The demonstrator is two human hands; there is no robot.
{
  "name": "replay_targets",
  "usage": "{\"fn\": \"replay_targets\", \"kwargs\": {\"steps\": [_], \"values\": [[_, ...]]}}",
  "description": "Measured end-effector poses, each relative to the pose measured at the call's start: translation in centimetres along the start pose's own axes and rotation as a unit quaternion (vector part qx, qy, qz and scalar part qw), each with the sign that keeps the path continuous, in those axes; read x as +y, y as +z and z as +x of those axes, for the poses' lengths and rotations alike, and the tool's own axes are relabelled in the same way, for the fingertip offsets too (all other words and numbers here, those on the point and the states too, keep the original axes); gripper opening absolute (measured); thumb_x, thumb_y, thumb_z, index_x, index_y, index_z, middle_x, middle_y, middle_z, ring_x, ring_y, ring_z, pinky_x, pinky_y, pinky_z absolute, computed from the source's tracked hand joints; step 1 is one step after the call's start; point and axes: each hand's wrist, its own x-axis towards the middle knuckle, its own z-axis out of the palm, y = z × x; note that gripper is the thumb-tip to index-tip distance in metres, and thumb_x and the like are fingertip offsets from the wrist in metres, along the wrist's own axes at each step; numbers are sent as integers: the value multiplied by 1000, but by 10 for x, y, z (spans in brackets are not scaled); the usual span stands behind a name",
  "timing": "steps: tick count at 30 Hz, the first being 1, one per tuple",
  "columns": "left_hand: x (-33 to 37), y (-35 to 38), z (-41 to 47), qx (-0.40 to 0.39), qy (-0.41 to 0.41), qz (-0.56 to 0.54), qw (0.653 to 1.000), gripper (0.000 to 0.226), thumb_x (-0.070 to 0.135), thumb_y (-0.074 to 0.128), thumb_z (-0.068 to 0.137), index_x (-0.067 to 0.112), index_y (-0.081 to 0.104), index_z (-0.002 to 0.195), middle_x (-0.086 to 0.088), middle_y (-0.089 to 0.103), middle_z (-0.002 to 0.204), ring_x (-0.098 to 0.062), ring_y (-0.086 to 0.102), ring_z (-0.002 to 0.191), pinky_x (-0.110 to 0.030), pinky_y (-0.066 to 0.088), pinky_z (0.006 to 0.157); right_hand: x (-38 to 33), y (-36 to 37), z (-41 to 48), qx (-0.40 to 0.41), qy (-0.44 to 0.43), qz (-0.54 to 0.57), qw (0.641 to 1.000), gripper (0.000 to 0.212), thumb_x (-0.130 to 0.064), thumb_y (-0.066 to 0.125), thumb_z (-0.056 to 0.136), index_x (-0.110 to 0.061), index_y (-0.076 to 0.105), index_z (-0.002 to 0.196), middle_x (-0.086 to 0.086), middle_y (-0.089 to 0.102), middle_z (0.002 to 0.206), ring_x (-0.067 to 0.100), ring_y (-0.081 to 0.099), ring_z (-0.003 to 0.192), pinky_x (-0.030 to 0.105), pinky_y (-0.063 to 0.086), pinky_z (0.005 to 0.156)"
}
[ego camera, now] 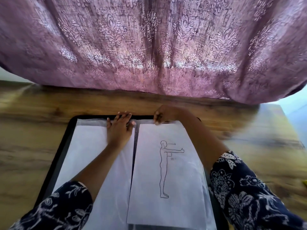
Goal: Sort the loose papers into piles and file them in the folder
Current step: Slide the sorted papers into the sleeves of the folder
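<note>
A black folder [69, 130] lies open on the wooden table, its clear sleeves spread to both sides of the spine. On the right side lies a white sheet [167, 176] printed with a standing figure whose arm points forward. My right hand [162, 114] pinches the far edge of that sheet at the top of the folder. My left hand [118, 128] presses flat, fingers straight, on the top of the left sleeve page [93, 155] next to the spine. Both forearms reach over the folder.
A wooden table [33, 130] carries the folder. A purple patterned curtain [149, 47] hangs right behind the table's far edge. A small yellow object [304, 182] peeks in at the right frame edge. Bare wood shows left and right of the folder.
</note>
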Motion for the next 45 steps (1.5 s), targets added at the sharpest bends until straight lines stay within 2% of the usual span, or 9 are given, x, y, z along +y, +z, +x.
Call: {"fn": "replay_targets", "kwargs": {"steps": [8,13,18,22,24,26,31,38,45], "values": [[2,-20,-20,125,17,-125,984,33,29,44,92,22,70,110,3,67,121,-18,56,120,-53,21,112,-16,11,-15,129,65,-134,980,23,-25,57,93,-8,69,103,5,70,105,22,63,96,34,49,88],[8,-28,-82,61,2,-95,994,24,21,56,94,28,69,112,8,64,126,-17,54,121,-58,19,114,-3,32,-27,245,109,-244,932,27,-18,54,91,-26,62,116,0,64,119,23,55,115,36,38,100],[7,-40,-134,15,3,-48,999,28,19,58,94,28,66,120,5,58,135,-20,48,128,-56,14,114,-39,75,-65,399,132,-215,881,41,-14,47,93,-16,48,134,8,54,129,29,44,125,51,19,114],[3,-39,-170,-28,13,-20,999,35,33,47,96,28,60,129,3,50,144,-21,40,136,-57,18,115,-77,194,-128,310,26,-144,940,61,-51,26,94,-15,47,139,5,49,143,23,43,133,50,17,114],[1,-34,-188,-48,40,13,998,56,50,29,92,27,52,137,0,41,151,-23,33,142,-57,19,113,-67,236,-163,216,66,-160,961,89,-73,-6,83,-22,17,153,-4,12,160,15,10,148,45,1,117],[-5,-32,-198,-59,52,29,997,66,55,20,89,26,47,141,-1,36,154,-24,29,143,-58,19,112,-37,247,-194,238,142,-165,946,91,-75,-21,74,-30,-6,152,-11,-14,157,11,-11,146,41,-6,117],[-4,-36,-200,-74,60,16,995,52,45,38,96,25,45,143,-2,32,156,-24,24,145,-58,13,114,-1,235,-242,318,307,-151,884,63,-52,25,99,-21,15,153,-2,5,161,16,2,148,50,1,117],[3,-40,-174,-30,81,20,996,38,37,55,87,22,64,121,-5,57,130,-33,48,122,-48,34,99,-42,202,-182,319,173,-142,921,43,-28,46,98,-18,43,140,0,28,155,17,20,145,43,15,117],[15,-30,-89,-67,74,69,993,44,41,55,92,27,52,135,-1,42,145,-25,37,133,-39,28,105,-21,106,-88,234,144,-130,953,50,-20,47,96,-13,36,144,5,31,154,26,29,139,42,31,108]]}}
